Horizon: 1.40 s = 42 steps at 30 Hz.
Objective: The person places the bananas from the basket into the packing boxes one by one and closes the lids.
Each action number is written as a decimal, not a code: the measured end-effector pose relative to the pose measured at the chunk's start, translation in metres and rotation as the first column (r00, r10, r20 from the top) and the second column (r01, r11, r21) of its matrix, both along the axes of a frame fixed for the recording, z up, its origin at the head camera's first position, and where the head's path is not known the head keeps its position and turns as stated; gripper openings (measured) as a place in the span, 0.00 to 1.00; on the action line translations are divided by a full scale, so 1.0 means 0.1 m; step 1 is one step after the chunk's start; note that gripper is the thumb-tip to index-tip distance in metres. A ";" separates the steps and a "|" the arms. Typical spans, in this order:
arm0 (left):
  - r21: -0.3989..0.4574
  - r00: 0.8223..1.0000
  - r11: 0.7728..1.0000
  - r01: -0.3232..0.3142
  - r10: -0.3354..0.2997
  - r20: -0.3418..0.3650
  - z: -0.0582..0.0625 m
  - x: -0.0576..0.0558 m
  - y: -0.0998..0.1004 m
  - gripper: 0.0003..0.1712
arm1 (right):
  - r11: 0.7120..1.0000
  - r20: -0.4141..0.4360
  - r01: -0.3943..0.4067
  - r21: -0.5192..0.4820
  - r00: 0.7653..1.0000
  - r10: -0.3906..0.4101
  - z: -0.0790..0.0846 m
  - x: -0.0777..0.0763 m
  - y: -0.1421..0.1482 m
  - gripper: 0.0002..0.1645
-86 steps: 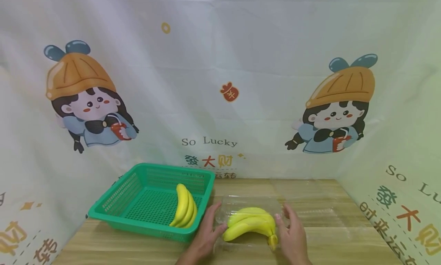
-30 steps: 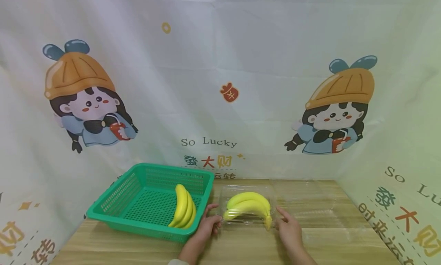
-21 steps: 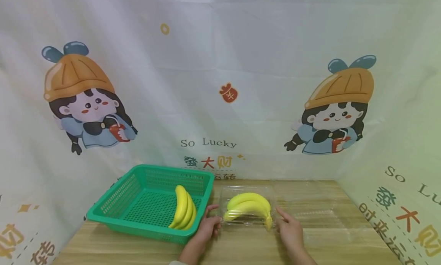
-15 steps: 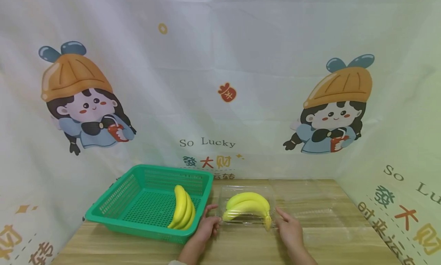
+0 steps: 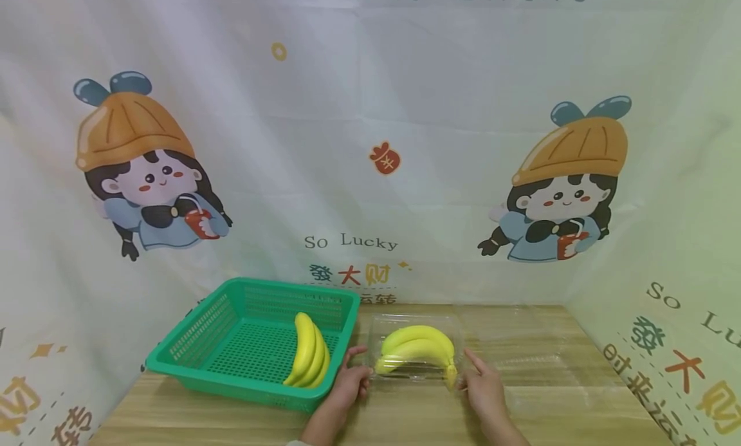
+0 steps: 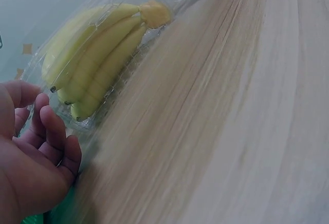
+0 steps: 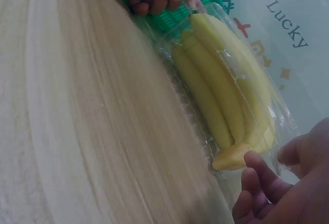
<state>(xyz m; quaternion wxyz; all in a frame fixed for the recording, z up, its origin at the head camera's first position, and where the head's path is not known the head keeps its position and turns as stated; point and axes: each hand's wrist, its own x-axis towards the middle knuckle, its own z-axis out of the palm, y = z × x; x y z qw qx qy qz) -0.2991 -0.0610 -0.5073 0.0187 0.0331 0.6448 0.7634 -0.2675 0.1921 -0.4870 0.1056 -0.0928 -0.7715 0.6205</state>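
A clear plastic clamshell box (image 5: 379, 321) stands on the wooden table in front of the person, with a bunch of yellow bananas (image 5: 418, 347) inside. Clear plastic covers the bananas, and their stem end points to the front right corner. The left hand (image 5: 349, 383) is at the box's left side, thumb and index finger pinching its edge, other fingers loosely curled in the left wrist view. On the opposite side, the right hand (image 5: 486, 392) pinches the edge near the stem. In the right wrist view its thumb (image 7: 289, 153) and index finger lie against the plastic.
A green plastic basket (image 5: 231, 379) stands at the left, close beside the left hand, with another bunch of bananas (image 5: 309, 353) in its right part. Right of the box lies more clear plastic packaging (image 5: 535, 362), hard to see. A printed cloth (image 5: 440, 195) hangs behind the table.
Since the oldest frame the box with the bananas has moved away from the person, and both hands have shifted from its upper sides to its lower front edges. Over the last second almost nothing moves.
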 end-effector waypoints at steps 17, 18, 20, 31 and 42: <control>-0.059 0.998 0.996 -0.061 0.060 -0.006 0.03 0.06 0.04 0.30 | 0.989 0.065 -0.085 -0.117 0.994 0.093 0.03 -0.03 -0.05 0.38; -0.067 0.997 0.995 -0.073 0.073 -0.007 0.03 0.06 0.05 0.31 | 0.989 0.065 -0.086 -0.119 0.993 0.094 0.03 -0.03 -0.05 0.38; -0.084 0.995 0.991 -0.104 0.104 -0.004 0.03 0.07 0.07 0.31 | 0.989 0.062 -0.082 -0.126 0.994 0.091 0.04 -0.03 -0.06 0.38; -0.124 0.980 0.973 -0.193 0.197 0.015 0.02 0.08 0.15 0.31 | 0.989 0.051 -0.036 -0.141 0.998 0.044 0.04 -0.01 -0.08 0.37; -0.203 0.960 0.940 -0.275 0.280 -0.008 0.05 0.12 0.18 0.29 | 0.986 0.038 0.002 -0.168 0.999 0.004 -0.02 -0.06 -0.11 0.34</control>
